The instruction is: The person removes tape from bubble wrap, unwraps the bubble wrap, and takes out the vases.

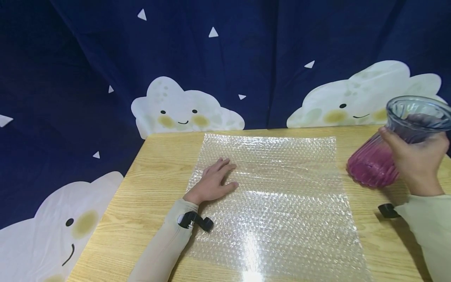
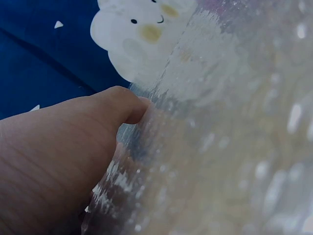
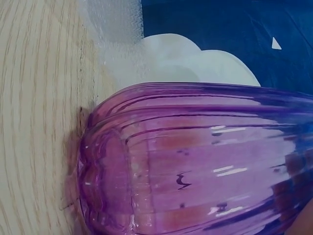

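A clear sheet of bubble wrap (image 1: 282,223) lies flat on the wooden table. My left hand (image 1: 213,183) rests on its left part, fingers spread and relaxed; the left wrist view shows the thumb (image 2: 129,105) against the bubble wrap (image 2: 220,152). On the right, my right hand (image 1: 423,164) grips the neck of a ribbed glass vase (image 1: 375,160), pink at the base and bluish at the rim. The vase leans, its mouth up and to the right. In the right wrist view the vase (image 3: 186,166) has its base close to the tabletop; contact is unclear.
Behind the wooden table (image 1: 141,184) hangs a dark blue curtain (image 1: 246,51) with smiling clouds and white triangles. It also runs down along the left side. Black wrist straps with small cameras sit on both sleeves.
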Demonstrator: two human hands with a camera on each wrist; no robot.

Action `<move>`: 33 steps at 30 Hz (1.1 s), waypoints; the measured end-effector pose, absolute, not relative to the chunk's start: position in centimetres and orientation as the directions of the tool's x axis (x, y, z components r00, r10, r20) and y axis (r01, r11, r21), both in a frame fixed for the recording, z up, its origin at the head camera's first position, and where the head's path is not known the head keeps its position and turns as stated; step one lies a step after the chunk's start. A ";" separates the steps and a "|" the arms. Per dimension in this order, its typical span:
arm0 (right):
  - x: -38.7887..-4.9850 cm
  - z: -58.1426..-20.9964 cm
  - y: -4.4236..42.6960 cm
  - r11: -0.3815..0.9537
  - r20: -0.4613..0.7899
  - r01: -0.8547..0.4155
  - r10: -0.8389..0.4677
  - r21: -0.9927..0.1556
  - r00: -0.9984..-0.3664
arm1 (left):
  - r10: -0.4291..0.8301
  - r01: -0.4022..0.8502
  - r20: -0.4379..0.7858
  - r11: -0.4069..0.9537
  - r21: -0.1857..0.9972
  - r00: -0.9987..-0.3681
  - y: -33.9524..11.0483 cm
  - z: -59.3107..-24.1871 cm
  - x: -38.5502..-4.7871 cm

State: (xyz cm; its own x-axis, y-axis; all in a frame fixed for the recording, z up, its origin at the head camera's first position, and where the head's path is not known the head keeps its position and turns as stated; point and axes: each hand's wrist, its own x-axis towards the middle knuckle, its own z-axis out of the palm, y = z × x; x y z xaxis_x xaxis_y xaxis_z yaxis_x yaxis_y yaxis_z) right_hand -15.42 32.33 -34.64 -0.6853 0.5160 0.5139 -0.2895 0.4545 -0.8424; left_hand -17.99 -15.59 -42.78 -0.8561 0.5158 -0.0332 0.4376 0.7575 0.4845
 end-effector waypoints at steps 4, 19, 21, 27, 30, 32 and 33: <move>-15.6 -34.9 32.5 0.441 0.512 -0.300 0.515 -0.846 -0.687 | 0.515 0.435 -0.038 0.760 0.483 -0.856 -15.6 -42.8 -17.9; -15.5 -35.3 33.7 0.507 0.466 -0.211 0.452 -0.836 -0.760 | 0.521 0.436 -0.050 0.760 0.481 -0.852 -15.6 -42.8 -18.0; -15.6 -35.3 33.7 0.503 0.458 -0.204 0.455 -0.840 -0.764 | 0.519 0.434 -0.050 0.760 0.484 -0.853 -15.6 -42.8 -17.9; -15.6 -35.5 33.8 0.498 0.424 -0.159 0.480 -0.853 -0.768 | 0.516 0.430 -0.056 0.765 0.480 -0.855 -15.6 -42.8 -17.9; -15.7 -35.7 34.0 0.500 0.448 -0.188 0.472 -0.845 -0.759 | 0.516 0.429 -0.054 0.762 0.485 -0.855 -15.6 -42.8 -17.9; -15.8 -35.8 34.1 0.507 0.463 -0.202 0.465 -0.838 -0.755 | 0.517 0.430 -0.053 0.760 0.488 -0.854 -15.6 -42.8 -17.9; -15.9 -35.8 34.2 0.509 0.467 -0.205 0.463 -0.836 -0.754 | 0.517 0.430 -0.052 0.760 0.487 -0.854 -15.6 -42.8 -17.9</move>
State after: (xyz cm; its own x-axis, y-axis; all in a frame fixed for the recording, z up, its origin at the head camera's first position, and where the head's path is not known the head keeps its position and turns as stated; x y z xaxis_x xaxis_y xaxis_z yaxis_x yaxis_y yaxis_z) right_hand -15.88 34.15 -35.80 -0.7536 0.4627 0.4668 -0.2054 0.5088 -0.8360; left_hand -17.92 -15.61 -42.80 -0.8543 0.5171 -0.0522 0.4302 0.7599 0.4872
